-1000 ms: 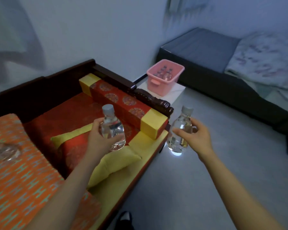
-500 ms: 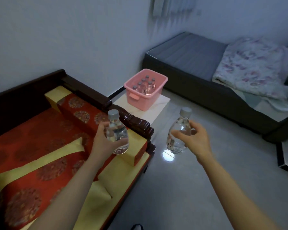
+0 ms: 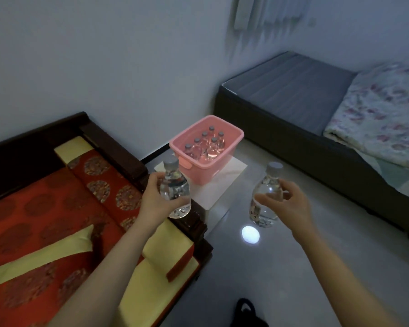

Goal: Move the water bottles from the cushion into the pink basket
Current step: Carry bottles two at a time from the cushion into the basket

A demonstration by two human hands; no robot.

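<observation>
- Head view: the pink basket (image 3: 232, 147) sits on a white stand (image 3: 219, 182), with six grey-capped bottles (image 3: 204, 145) upright inside it.
- The left hand (image 3: 155, 199) is wrapped around a clear water bottle (image 3: 175, 190), held upright just in front of the basket's near corner.
- The right hand (image 3: 287, 201) grips a second bottle (image 3: 267, 197), upright over the floor, right of the basket and apart from it.
- The red cushion (image 3: 45, 220) lies left of the basket.
</observation>
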